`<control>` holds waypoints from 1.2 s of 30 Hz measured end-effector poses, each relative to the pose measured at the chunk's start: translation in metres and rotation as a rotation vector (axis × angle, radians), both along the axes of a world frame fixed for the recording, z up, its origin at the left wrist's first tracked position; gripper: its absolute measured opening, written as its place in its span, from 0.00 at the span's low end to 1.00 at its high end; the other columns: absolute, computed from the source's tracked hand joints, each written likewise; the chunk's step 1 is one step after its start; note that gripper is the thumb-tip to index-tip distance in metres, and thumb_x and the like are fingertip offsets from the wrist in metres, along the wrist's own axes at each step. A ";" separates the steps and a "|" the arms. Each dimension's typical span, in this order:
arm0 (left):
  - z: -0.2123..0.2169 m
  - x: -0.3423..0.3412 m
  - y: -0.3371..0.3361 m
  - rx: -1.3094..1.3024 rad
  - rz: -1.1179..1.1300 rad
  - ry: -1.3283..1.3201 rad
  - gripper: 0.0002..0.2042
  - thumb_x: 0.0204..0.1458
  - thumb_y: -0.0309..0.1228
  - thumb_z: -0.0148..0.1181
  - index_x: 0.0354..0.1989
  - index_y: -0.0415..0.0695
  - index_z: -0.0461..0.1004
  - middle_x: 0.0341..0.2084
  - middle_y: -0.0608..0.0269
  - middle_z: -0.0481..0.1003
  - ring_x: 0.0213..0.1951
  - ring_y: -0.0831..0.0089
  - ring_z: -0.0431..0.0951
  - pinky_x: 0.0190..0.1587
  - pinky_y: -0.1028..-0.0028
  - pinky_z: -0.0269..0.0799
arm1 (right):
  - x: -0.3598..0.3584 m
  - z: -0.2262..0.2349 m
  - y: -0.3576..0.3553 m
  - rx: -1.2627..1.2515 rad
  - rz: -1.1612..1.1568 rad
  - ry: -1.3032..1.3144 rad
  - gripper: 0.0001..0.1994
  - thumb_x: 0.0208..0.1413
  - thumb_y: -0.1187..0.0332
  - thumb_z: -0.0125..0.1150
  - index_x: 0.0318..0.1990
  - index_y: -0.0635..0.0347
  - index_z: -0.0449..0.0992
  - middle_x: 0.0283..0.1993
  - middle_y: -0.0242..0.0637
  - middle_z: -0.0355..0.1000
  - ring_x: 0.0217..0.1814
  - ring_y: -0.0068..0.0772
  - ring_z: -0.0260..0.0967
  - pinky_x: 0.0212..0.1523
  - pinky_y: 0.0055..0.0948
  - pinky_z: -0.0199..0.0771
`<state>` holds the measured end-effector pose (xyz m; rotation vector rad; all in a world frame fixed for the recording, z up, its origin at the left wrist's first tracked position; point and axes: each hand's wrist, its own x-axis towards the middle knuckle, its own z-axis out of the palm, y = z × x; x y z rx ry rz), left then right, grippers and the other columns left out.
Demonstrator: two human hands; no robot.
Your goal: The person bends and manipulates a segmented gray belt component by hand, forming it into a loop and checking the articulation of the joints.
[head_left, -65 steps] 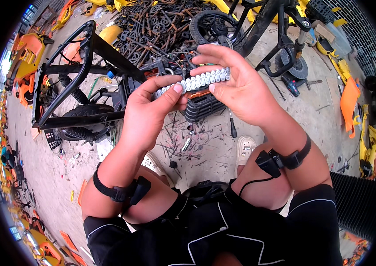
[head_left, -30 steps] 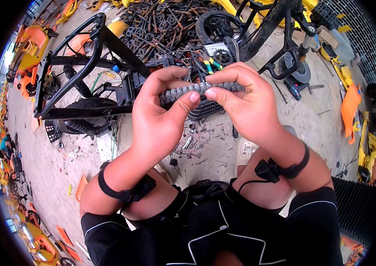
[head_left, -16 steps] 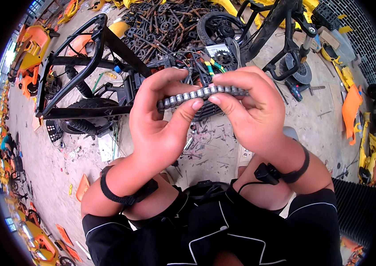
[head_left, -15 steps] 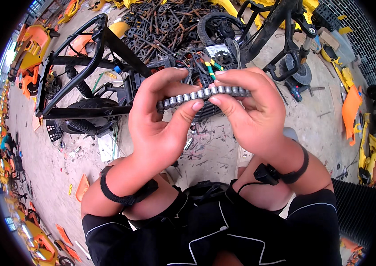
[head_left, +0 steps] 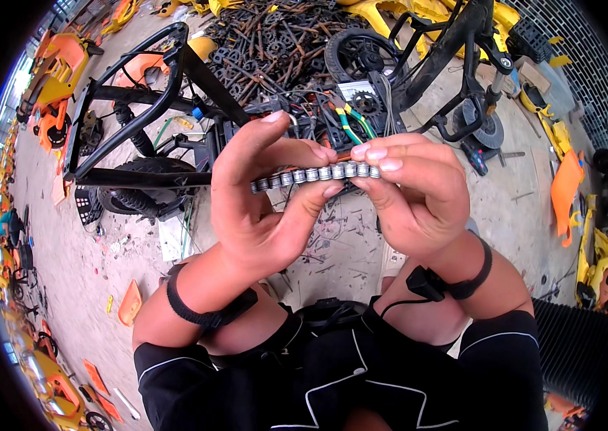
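Note:
A length of metal roller chain [head_left: 311, 174] stretches roughly level between my two hands, its row of rollers facing up at me. My left hand [head_left: 257, 194] pinches it from the left, thumb below and index fingertip above, while another finger sticks up. From the right, my right hand [head_left: 419, 190] grips the chain with thumb beneath and fingers on top; the fingers cover part of that end. Just beyond the hands lie pliers with green and yellow handles [head_left: 353, 123].
A black vehicle frame [head_left: 139, 129] stands at the left, with another black frame [head_left: 440, 61] at upper right. Rusty metal parts [head_left: 275, 54] are heaped ahead, beside a black wheel [head_left: 361, 57]. A power drill [head_left: 475, 158] lies right. Yellow and orange panels line the sides.
My right fingers have shifted inward along the chain and now cover its right end. The hands and chain sit slightly lower, and the view has shifted a little.

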<state>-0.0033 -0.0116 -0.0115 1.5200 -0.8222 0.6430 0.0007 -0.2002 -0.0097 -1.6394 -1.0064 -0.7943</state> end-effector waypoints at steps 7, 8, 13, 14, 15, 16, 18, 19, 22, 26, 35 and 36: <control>-0.006 0.007 0.003 0.002 -0.017 -0.110 0.31 0.48 0.16 0.68 0.60 0.33 0.57 0.35 0.51 0.77 0.40 0.66 0.81 0.48 0.68 0.77 | 0.002 -0.005 0.006 0.165 -0.002 0.067 0.17 0.45 0.84 0.71 0.43 0.62 0.76 0.40 0.39 0.75 0.42 0.38 0.78 0.41 0.31 0.80; -0.006 0.007 0.004 0.015 -0.012 -0.100 0.31 0.48 0.16 0.68 0.59 0.33 0.58 0.35 0.52 0.77 0.40 0.66 0.81 0.48 0.68 0.77 | 0.002 -0.005 0.007 0.166 -0.004 0.085 0.17 0.45 0.84 0.71 0.43 0.62 0.76 0.40 0.40 0.75 0.42 0.38 0.78 0.41 0.31 0.80; -0.008 0.006 0.006 0.016 -0.035 -0.055 0.29 0.48 0.15 0.67 0.57 0.34 0.60 0.36 0.52 0.77 0.40 0.67 0.81 0.47 0.69 0.77 | 0.001 -0.006 0.008 0.177 -0.007 0.125 0.16 0.45 0.83 0.72 0.42 0.62 0.76 0.39 0.40 0.76 0.41 0.37 0.77 0.40 0.30 0.79; -0.008 0.006 0.006 0.013 -0.032 -0.044 0.28 0.48 0.15 0.67 0.57 0.34 0.61 0.36 0.53 0.77 0.40 0.67 0.81 0.47 0.70 0.77 | 0.001 -0.006 0.007 0.167 -0.019 0.136 0.16 0.45 0.83 0.72 0.42 0.62 0.76 0.40 0.39 0.76 0.41 0.37 0.77 0.40 0.30 0.79; -0.008 0.006 0.006 0.010 -0.029 -0.032 0.28 0.48 0.15 0.67 0.57 0.34 0.61 0.37 0.53 0.77 0.40 0.68 0.81 0.46 0.70 0.77 | 0.000 -0.006 0.007 0.158 -0.031 0.148 0.16 0.45 0.82 0.72 0.42 0.62 0.76 0.40 0.39 0.76 0.41 0.37 0.77 0.40 0.30 0.79; -0.008 0.006 0.005 0.007 -0.027 -0.019 0.27 0.48 0.16 0.67 0.57 0.34 0.62 0.37 0.53 0.76 0.40 0.68 0.81 0.46 0.71 0.76 | 0.000 -0.006 0.006 0.149 -0.044 0.160 0.16 0.45 0.82 0.72 0.42 0.61 0.77 0.40 0.39 0.76 0.41 0.37 0.77 0.39 0.30 0.79; -0.006 0.005 0.009 0.113 -0.016 0.058 0.29 0.52 0.17 0.64 0.60 0.37 0.57 0.37 0.53 0.75 0.42 0.67 0.79 0.49 0.68 0.75 | -0.002 -0.005 0.006 0.133 -0.073 0.266 0.15 0.47 0.81 0.71 0.42 0.61 0.77 0.40 0.37 0.76 0.43 0.34 0.76 0.40 0.29 0.78; -0.005 0.005 0.009 0.165 -0.012 0.098 0.29 0.53 0.17 0.63 0.61 0.38 0.55 0.38 0.53 0.74 0.44 0.66 0.78 0.50 0.67 0.74 | -0.003 -0.004 0.005 0.125 -0.089 0.320 0.15 0.47 0.81 0.71 0.43 0.60 0.76 0.40 0.36 0.76 0.43 0.33 0.76 0.40 0.28 0.78; -0.005 0.009 0.004 0.112 -0.004 0.388 0.27 0.55 0.19 0.62 0.63 0.38 0.59 0.42 0.57 0.73 0.44 0.74 0.74 0.49 0.73 0.73 | -0.001 0.000 0.008 0.192 -0.035 0.769 0.15 0.53 0.83 0.65 0.48 0.65 0.72 0.47 0.37 0.70 0.49 0.30 0.73 0.51 0.26 0.76; -0.012 0.017 0.006 0.098 -0.083 0.619 0.27 0.56 0.20 0.61 0.64 0.41 0.59 0.45 0.57 0.72 0.45 0.75 0.73 0.49 0.74 0.72 | 0.022 -0.015 -0.005 0.001 -0.064 0.829 0.13 0.54 0.78 0.67 0.47 0.65 0.73 0.45 0.35 0.72 0.48 0.25 0.72 0.49 0.24 0.76; -0.006 0.025 0.009 -0.318 -0.400 1.102 0.23 0.68 0.40 0.42 0.62 0.33 0.60 0.55 0.44 0.69 0.59 0.60 0.69 0.61 0.62 0.70 | 0.037 -0.013 -0.020 0.230 0.193 1.283 0.13 0.62 0.72 0.61 0.52 0.67 0.71 0.47 0.37 0.72 0.48 0.27 0.73 0.52 0.28 0.77; -0.005 0.026 0.009 -0.349 -0.415 1.124 0.24 0.68 0.41 0.42 0.62 0.32 0.59 0.56 0.43 0.69 0.59 0.60 0.69 0.61 0.62 0.70 | 0.038 -0.014 -0.021 0.223 0.189 1.260 0.14 0.65 0.67 0.57 0.53 0.67 0.71 0.48 0.39 0.72 0.51 0.29 0.72 0.53 0.31 0.78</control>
